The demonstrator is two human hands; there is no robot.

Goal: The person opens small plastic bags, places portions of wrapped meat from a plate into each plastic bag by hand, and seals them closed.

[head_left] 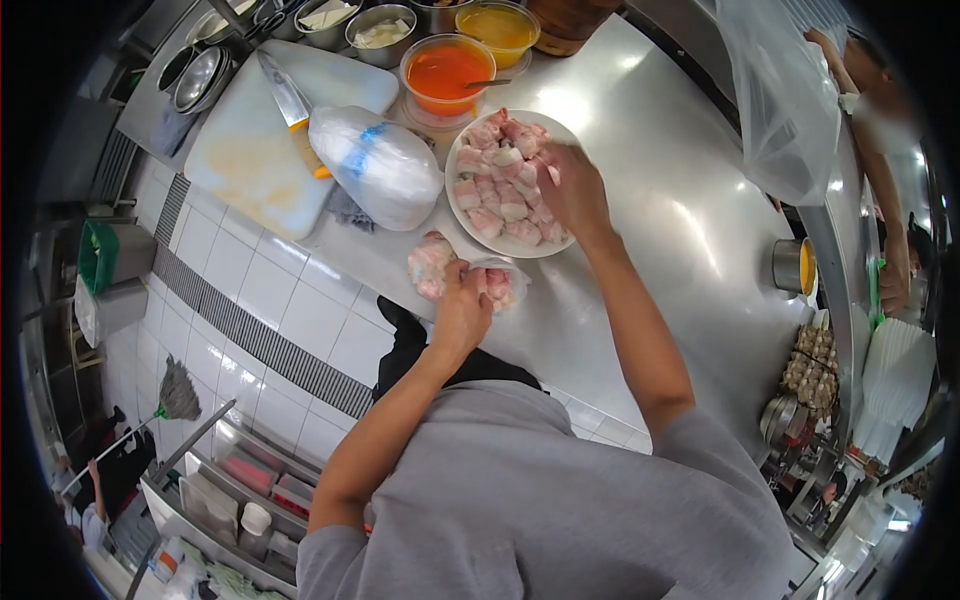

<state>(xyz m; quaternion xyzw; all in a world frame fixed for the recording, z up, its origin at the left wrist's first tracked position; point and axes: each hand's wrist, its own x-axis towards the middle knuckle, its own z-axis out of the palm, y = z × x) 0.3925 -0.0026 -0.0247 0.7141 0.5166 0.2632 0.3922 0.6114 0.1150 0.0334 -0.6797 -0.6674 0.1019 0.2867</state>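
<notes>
My left hand [463, 308] grips a clear plastic bag [515, 277] at the near edge of the steel counter. Pink raw meat pieces [495, 287] show in the bag's mouth, and more meat [430, 262] bulges on its left side. My right hand [572, 190] is over the right side of a white plate [540, 247] heaped with raw meat chunks [503, 190]. Its fingers are curled down and pinch at the meat; the fingertips are partly hidden. Left of the plate lies a roll of clear plastic bags [375, 170] with a blue mark.
A cutting board [245, 160] carries a knife [285, 95] with a yellow handle. Behind the plate stand tubs of orange liquid [445, 70] and yellow liquid [495, 30]. A plastic sheet [785, 100] hangs at right. Other people are nearby, one with a mop [178, 390].
</notes>
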